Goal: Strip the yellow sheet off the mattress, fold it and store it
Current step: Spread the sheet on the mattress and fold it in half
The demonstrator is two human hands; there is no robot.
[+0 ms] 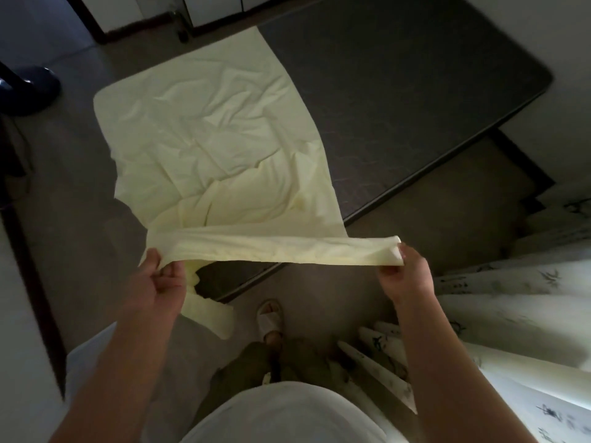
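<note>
Yellow sheet: thin, creased cloth. I see it spread over the left half of the mattress, with its near edge raised and taut between both hands and one tail hanging toward the floor.
Mattress: dark, bare on its right half.
Left hand: thumb and curled fingers pinch the edge's left end.
Right hand: fingers curled round the bunched right end.
Handling: I judge it light, limp and sturdy; any unsupported part will sag.
Hold: I would grip the corners or hem, under tension.
</note>
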